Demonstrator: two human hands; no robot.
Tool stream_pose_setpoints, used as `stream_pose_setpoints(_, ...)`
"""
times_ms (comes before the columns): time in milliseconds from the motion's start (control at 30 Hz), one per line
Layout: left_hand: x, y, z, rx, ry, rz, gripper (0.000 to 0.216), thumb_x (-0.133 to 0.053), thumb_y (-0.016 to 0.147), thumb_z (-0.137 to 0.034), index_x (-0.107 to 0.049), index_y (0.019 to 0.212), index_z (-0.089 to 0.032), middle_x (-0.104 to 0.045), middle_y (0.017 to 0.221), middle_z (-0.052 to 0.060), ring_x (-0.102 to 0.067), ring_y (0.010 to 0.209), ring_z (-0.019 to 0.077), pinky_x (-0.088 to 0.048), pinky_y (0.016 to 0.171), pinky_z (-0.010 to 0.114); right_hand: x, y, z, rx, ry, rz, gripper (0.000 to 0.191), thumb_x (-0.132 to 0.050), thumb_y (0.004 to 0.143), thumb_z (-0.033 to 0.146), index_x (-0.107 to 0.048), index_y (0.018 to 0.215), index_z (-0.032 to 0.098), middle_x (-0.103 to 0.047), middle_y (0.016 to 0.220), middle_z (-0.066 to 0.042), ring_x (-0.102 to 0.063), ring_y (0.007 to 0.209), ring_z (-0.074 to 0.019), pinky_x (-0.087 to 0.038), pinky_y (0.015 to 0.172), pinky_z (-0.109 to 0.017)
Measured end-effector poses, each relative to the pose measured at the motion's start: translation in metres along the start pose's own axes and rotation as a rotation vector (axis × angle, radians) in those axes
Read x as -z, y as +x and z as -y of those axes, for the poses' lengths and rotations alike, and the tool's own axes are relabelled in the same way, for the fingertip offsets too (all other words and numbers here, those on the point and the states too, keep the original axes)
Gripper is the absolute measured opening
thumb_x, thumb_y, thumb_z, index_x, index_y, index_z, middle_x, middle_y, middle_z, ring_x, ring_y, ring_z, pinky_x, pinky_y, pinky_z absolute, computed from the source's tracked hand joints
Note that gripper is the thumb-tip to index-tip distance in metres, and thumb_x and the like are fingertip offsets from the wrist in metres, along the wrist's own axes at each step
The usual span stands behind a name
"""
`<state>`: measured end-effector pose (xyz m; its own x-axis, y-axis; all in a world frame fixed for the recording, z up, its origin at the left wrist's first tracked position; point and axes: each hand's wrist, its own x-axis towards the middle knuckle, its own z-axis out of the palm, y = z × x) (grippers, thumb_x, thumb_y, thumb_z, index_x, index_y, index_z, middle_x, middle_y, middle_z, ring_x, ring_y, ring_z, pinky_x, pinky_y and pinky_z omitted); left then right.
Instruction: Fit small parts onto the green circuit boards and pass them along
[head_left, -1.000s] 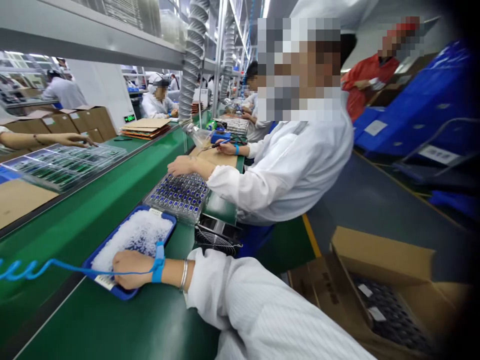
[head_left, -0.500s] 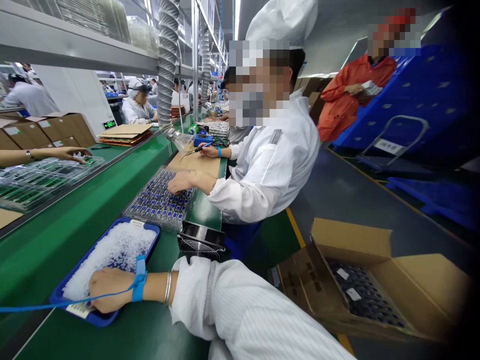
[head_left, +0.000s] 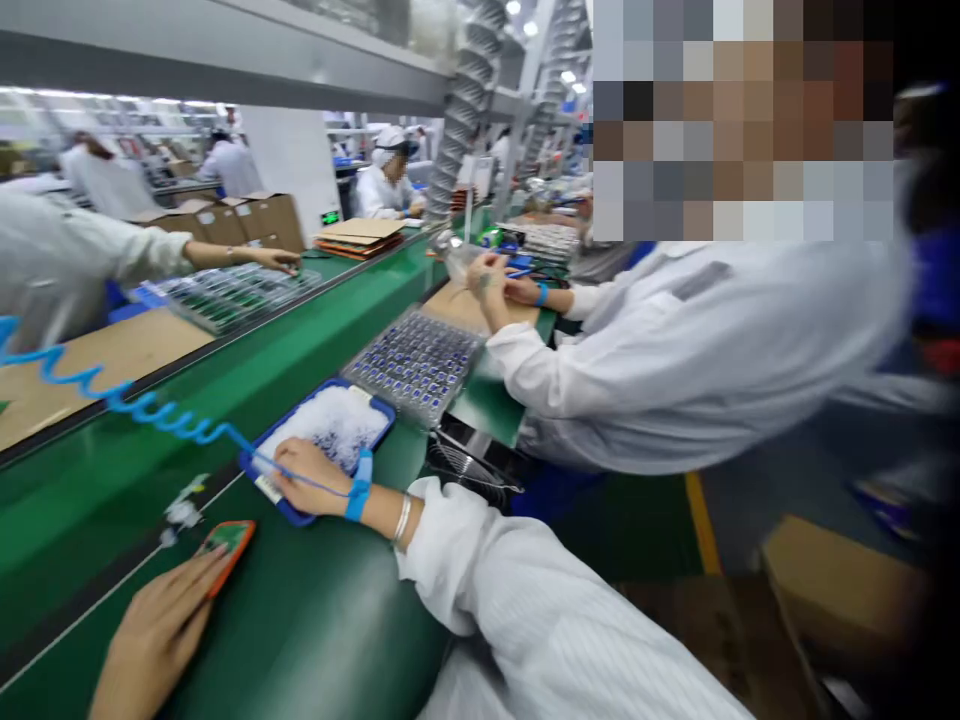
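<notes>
My left hand point(head_left: 161, 620) has come in at the lower left, closed on a green circuit board with an orange edge point(head_left: 231, 545), held over the green bench point(head_left: 315, 610). My right hand point(head_left: 309, 478), wearing a blue wrist strap point(head_left: 359, 487), dips into the near end of a blue tray point(head_left: 386, 412). Small white translucent pieces point(head_left: 341, 415) fill this tray. The right fingers curl downward and their tips are hidden, so anything in them cannot be made out. From the strap a coiled blue cord point(head_left: 161, 420) runs left.
A clear tray of blue-marked parts point(head_left: 416, 360) lies beyond the blue tray. To its right stands a black fan point(head_left: 472, 462). A co-worker's sleeve point(head_left: 637, 370) reaches over the bench at right. Another person's hand point(head_left: 277, 260) is over a tray of boards point(head_left: 240, 300) across the line.
The view has swung left, bringing my left hand and the circuit board into sight. My right hand stays at the blue tray. The neighbour's hand has left the parts tray and met their other hand.
</notes>
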<state>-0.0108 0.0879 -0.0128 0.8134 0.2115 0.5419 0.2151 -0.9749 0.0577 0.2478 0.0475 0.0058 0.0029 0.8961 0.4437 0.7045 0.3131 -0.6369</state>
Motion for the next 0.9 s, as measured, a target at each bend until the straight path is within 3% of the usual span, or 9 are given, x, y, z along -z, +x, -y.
stream_pose_setpoints(200,0.009,-0.014,-0.058,0.101,-0.005,0.092,0.03,-0.047,0.086,-0.018,-0.056,0.115,-0.024,-0.065,0.11,0.003,-0.058,0.106,0.0194,-0.046,0.091,0.035,-0.018,-0.028,0.051,0.118,0.232,0.135,0.013,-0.049,0.085,0.011,-0.05,0.076,0.02,-0.051,0.1,-0.005,-0.049,0.101,-0.014,-0.042,0.094,-0.029)
stream_pose_setpoints(333,0.018,-0.017,-0.081,0.253,-0.061,0.165,0.02,-0.057,0.083,-0.025,-0.058,0.103,-0.023,-0.066,0.106,0.004,-0.053,0.113,0.023,-0.044,0.094,0.04,-0.04,-0.047,0.063,0.156,0.308,0.249,0.013,-0.049,0.085,0.01,-0.05,0.075,0.019,-0.05,0.099,-0.006,-0.048,0.101,-0.0165,-0.041,0.094,-0.033)
stream_pose_setpoints(400,0.017,-0.018,-0.083,0.393,-0.042,0.126,0.021,-0.06,0.082,-0.032,-0.057,0.1,-0.021,-0.064,0.108,0.006,-0.053,0.112,0.0249,-0.043,0.094,0.043,-0.049,-0.051,0.059,0.149,0.296,0.271,0.014,-0.049,0.084,0.009,-0.05,0.074,0.018,-0.05,0.098,-0.007,-0.048,0.099,-0.0174,-0.041,0.092,-0.034)
stream_pose_setpoints(500,0.013,-0.017,-0.082,0.617,-0.002,0.077,0.047,-0.066,0.076,-0.046,-0.052,0.111,-0.018,-0.061,0.112,0.011,-0.055,0.105,0.0273,-0.046,0.089,0.045,-0.056,-0.05,0.05,0.121,0.266,0.28,0.016,-0.049,0.083,0.007,-0.05,0.072,0.018,-0.05,0.096,-0.006,-0.047,0.095,-0.0173,-0.041,0.089,-0.035)
stream_pose_setpoints(567,0.011,-0.016,-0.08,0.682,-0.03,0.103,0.057,-0.067,0.073,-0.051,-0.05,0.116,-0.018,-0.06,0.112,0.011,-0.057,0.103,0.0272,-0.047,0.087,0.045,-0.058,-0.049,0.046,0.104,0.245,0.278,0.016,-0.049,0.082,0.006,-0.05,0.071,0.018,-0.051,0.095,-0.006,-0.047,0.094,-0.0173,-0.041,0.087,-0.035)
stream_pose_setpoints(733,0.016,-0.017,-0.079,0.651,-0.218,0.151,0.052,-0.067,0.076,-0.046,-0.051,0.119,-0.022,-0.061,0.113,0.007,-0.056,0.104,0.0234,-0.047,0.089,0.039,-0.059,-0.051,0.045,0.088,0.216,0.288,0.013,-0.052,0.082,0.008,-0.052,0.073,0.018,-0.053,0.099,-0.006,-0.047,0.096,-0.0184,-0.04,0.087,-0.036)
stream_pose_setpoints(900,0.012,-0.01,-0.076,0.71,-0.313,-0.006,0.019,-0.05,0.089,-0.031,-0.062,0.099,-0.02,-0.064,0.1,0.007,-0.057,0.097,0.0187,-0.046,0.086,0.035,-0.058,-0.054,0.046,0.096,0.252,0.287,0.012,-0.048,0.085,0.013,-0.052,0.076,0.019,-0.053,0.1,-0.006,-0.047,0.098,-0.0191,-0.041,0.087,-0.038)
